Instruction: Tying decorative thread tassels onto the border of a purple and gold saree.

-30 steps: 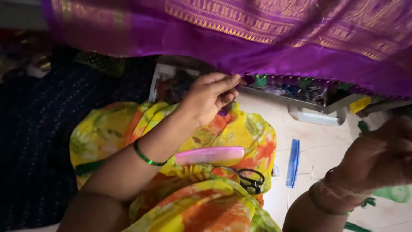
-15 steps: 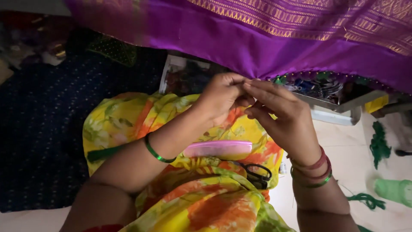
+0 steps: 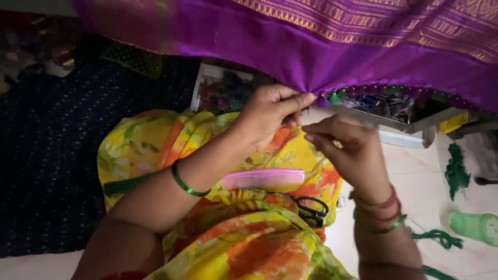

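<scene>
Purple silk cloth (image 3: 290,49) with a gold-woven border hangs across the top of the view, its lower hem trimmed with a row of small green and purple tassels (image 3: 334,97). Below it lies a lap covered in yellow and orange floral fabric (image 3: 171,137), with a dark blue dotted cloth (image 3: 57,155) to one side and pale floor tiles (image 3: 415,171) to the other. An open tray of sewing odds and ends (image 3: 404,122) sits just behind the hem. A pink comb (image 3: 263,179) rests on the lap, black-handled scissors (image 3: 310,210) just beside it; a green thread spool (image 3: 474,227) and loose green thread (image 3: 456,171) lie on the floor.

The left hand (image 3: 270,114) pinches the hem closed between thumb and fingers, right next to the last tassel. The right hand (image 3: 353,150) hovers just under that spot with its fingers curled narrow; whether it grips a needle or thread I cannot tell.

This looks like tassel-making along the hem, at the point of knotting or fixing one tassel. That calls for a steady pinch and fine fingertip work.
</scene>
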